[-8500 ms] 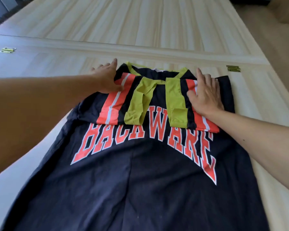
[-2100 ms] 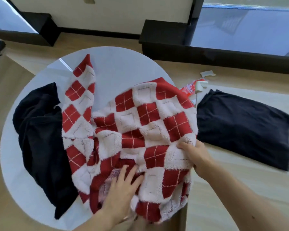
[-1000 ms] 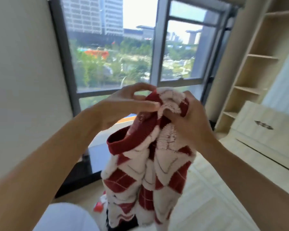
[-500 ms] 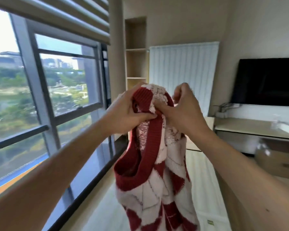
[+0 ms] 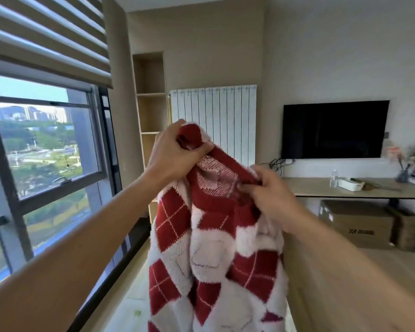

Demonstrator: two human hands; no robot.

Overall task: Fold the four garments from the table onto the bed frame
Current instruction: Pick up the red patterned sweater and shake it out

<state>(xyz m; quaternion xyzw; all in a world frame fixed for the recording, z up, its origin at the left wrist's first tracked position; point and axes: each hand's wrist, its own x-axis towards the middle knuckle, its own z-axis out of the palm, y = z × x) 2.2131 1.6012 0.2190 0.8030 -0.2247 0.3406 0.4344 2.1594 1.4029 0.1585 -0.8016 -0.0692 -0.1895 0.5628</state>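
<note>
Head view: my left hand [image 5: 171, 152] and right hand [image 5: 272, 196] pinch the fuzzy red-and-white diamond sweater [image 5: 216, 255], which hangs below them.

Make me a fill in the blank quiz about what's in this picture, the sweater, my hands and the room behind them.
1. Both hands grip the red and white sweater by its ____ ribbed neckline.
2. The left hand is held ____ than the right hand.
3. The dark television hangs to the ____ of the white radiator.
4. A cardboard box sits ____ the wooden desk.

Missing words: red; higher; right; under
</note>
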